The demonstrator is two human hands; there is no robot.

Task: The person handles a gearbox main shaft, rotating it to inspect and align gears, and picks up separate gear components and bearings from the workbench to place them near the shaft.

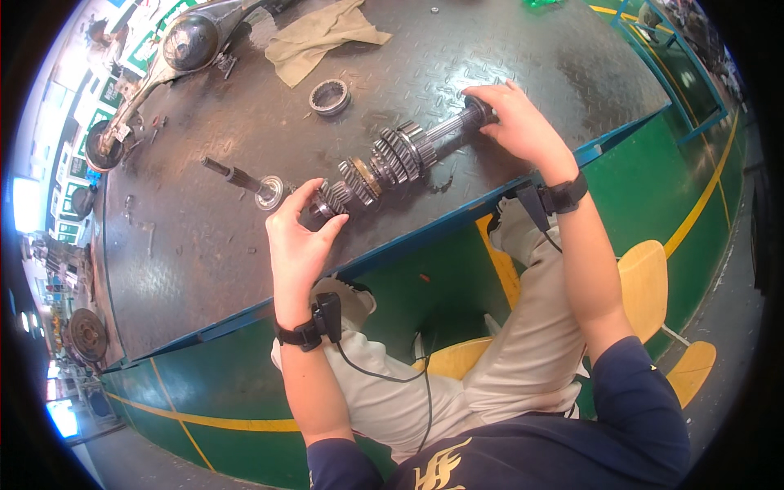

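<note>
Pinching shaft (449, 126) near opposite ends with left hand (296, 233) and right hand (524, 124), best to support both evenly to avoid shifting gears (400, 153).

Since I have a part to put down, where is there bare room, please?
Bare: right of the cloth, beyond the right hand; and left of the left hand, toward the near edge of the table. Crowded: along the gear shaft between the hands, and around the axle.

Head-worn fisheye, facing steeply down
</note>
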